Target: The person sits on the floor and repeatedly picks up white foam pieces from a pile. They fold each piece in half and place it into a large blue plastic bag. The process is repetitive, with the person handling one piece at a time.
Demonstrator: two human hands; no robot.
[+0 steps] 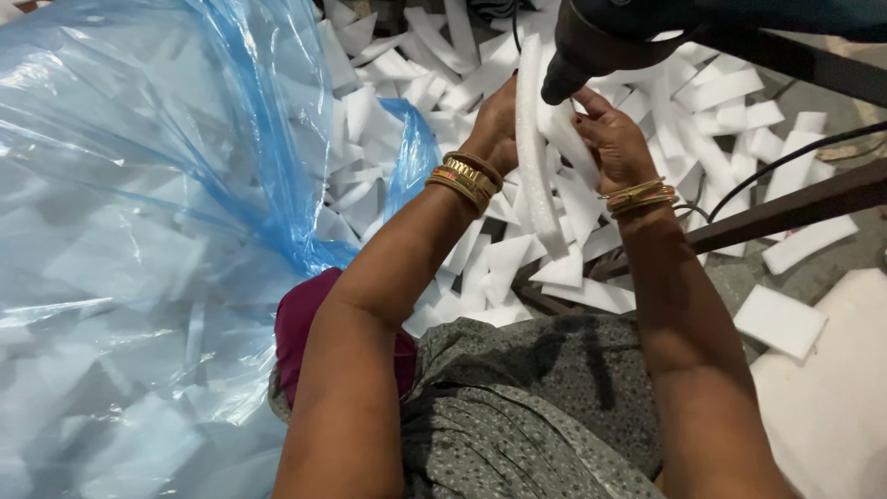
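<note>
Head view | left hand (496,125) and right hand (612,139) both grip a long white foam strip (534,157) | blue plastic bag (139,231) at left

Dark tool (647,32) — top cut off

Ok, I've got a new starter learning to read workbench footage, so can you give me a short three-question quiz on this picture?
1. True or false: both hands hold the long white foam strip.
2. What fills the clear blue plastic bag? A) foam offcuts B) cloth C) bottles
3. What does each wrist wear?

Key:
1. True: left hand and right hand grip it beneath the dark tool.
2. A
3. Gold bangles.
</note>
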